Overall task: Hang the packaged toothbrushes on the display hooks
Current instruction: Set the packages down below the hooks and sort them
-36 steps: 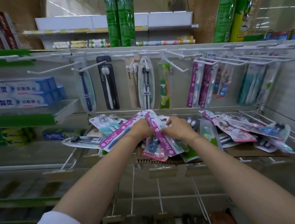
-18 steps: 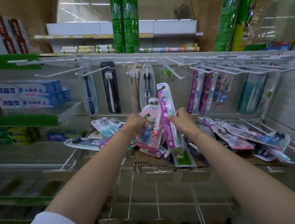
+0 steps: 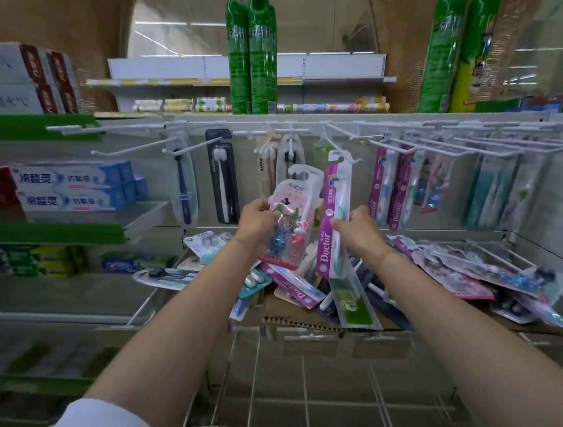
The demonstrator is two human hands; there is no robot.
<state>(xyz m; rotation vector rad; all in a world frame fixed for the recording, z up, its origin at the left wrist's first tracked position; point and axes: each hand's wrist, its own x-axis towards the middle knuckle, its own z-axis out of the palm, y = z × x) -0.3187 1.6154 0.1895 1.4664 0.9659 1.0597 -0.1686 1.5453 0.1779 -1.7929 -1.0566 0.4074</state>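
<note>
My left hand (image 3: 257,220) grips a pink children's toothbrush pack (image 3: 298,208) with cartoon figures, held upright. My right hand (image 3: 356,229) pinches a purple "Doctor" toothbrush pack (image 3: 336,208); its top hole is near the tip of a white display hook (image 3: 338,142). A green pack (image 3: 354,304) hangs below the purple one. A loose pile of toothbrush packs (image 3: 455,269) lies on cardboard (image 3: 303,318) over the lower hooks. Packs hang on the upper hooks: a blue brush (image 3: 184,184), a black pack (image 3: 223,177), purple packs (image 3: 390,186).
Long white hooks (image 3: 492,147) jut out at upper right with teal packs (image 3: 496,191) on them. Toothpaste boxes (image 3: 67,187) sit on the left shelf with a green edge (image 3: 46,228). Green bottles (image 3: 252,55) stand on top. Bare wire hooks (image 3: 253,379) project toward me below.
Both hands have lifted their packs up from the pile toward the upper hook row. The purple pack's top has come up to a hook's tip.
</note>
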